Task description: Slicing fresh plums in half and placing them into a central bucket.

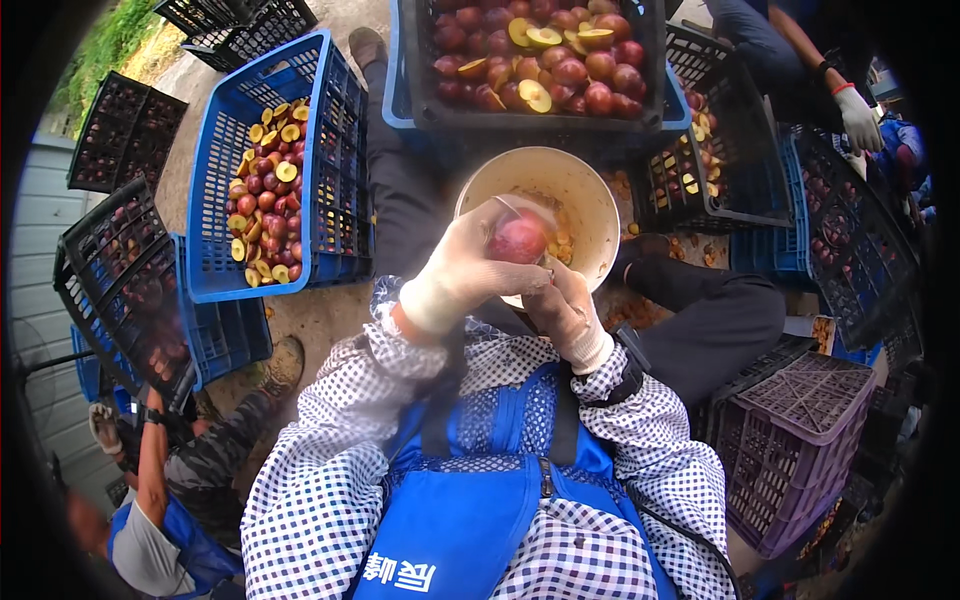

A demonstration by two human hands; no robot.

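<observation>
Red plum [519, 240] sits clamped in gloved left hand [462, 270], fingers wrapped round its sides, just over the cream bucket [590, 200]. Right hand [570, 312] closes below/beside it, fingers curled; a blade can't be made out. Fruit prob. firm but bruisable, skin slick w/ juice: grip at the cheeks. Black crate [540, 125] of plums ahead, blue crate [330, 150] w/ halves at left.

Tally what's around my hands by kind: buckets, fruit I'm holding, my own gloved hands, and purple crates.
cream bucket: 1
red fruit, held: 1
gloved hands, the left hand and the right hand: 2
purple crate: 1
Total: 5
</observation>
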